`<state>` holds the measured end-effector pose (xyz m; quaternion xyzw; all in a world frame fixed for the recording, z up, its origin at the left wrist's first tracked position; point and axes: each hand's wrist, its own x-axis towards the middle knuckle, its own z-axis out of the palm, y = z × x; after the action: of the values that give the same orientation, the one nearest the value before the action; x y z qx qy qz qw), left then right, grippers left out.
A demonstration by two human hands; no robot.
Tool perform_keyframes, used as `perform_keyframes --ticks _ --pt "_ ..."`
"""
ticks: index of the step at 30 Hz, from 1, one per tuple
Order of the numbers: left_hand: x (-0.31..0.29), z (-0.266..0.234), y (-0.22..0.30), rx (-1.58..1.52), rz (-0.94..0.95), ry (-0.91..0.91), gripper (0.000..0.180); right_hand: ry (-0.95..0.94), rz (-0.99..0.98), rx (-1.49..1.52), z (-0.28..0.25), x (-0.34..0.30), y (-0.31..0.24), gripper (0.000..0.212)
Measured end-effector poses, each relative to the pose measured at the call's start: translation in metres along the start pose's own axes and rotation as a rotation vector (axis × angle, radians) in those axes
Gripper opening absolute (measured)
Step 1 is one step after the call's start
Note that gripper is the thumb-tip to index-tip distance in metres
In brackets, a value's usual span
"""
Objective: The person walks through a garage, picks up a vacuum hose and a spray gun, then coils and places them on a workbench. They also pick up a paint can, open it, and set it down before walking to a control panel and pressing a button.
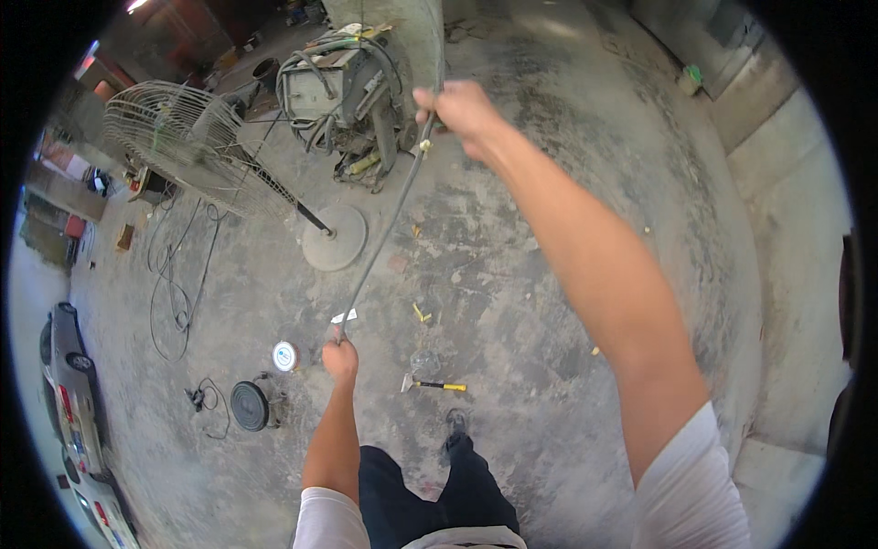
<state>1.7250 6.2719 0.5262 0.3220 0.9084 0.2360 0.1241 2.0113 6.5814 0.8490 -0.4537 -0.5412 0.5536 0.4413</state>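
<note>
A thin dark rod or cable (384, 233) runs between my two hands, slanting from upper right down to lower left. My right hand (460, 112) is raised with the arm stretched out and grips the upper end. My left hand (340, 357) hangs low and is closed around the lower end, next to a small white tag (344, 317). Below, my dark trousers and a shoe (456, 425) show over the stained concrete floor.
A pedestal fan (183, 146) leans with its round base (334, 238) near the rod. A welding machine (343, 91) with coiled cables stands beyond. A yellow-handled hammer (434, 385), a round tin (285, 356), a black disc (249, 405) and loose wires (174, 302) lie on the floor. Cars (69, 384) stand at the left.
</note>
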Motion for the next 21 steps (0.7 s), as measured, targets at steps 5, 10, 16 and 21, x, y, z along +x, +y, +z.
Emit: perform_keyframes --ticks 5,10,16,21 --pt "-0.015 -0.044 0.057 0.020 0.094 0.026 0.059 -0.042 0.128 0.140 0.037 0.021 0.008 0.028" --pt "-0.036 -0.053 0.146 -0.192 0.261 -0.065 0.056 -0.071 -0.186 -0.413 0.060 0.087 -0.004 0.042" --pt "0.023 0.027 0.273 -0.495 0.372 -0.003 0.054 -0.343 -0.778 -1.249 0.042 0.144 -0.034 0.035" --pt "0.049 0.064 0.325 -0.375 0.178 0.050 0.057 -1.019 -0.838 -1.548 -0.025 0.150 -0.017 0.027"
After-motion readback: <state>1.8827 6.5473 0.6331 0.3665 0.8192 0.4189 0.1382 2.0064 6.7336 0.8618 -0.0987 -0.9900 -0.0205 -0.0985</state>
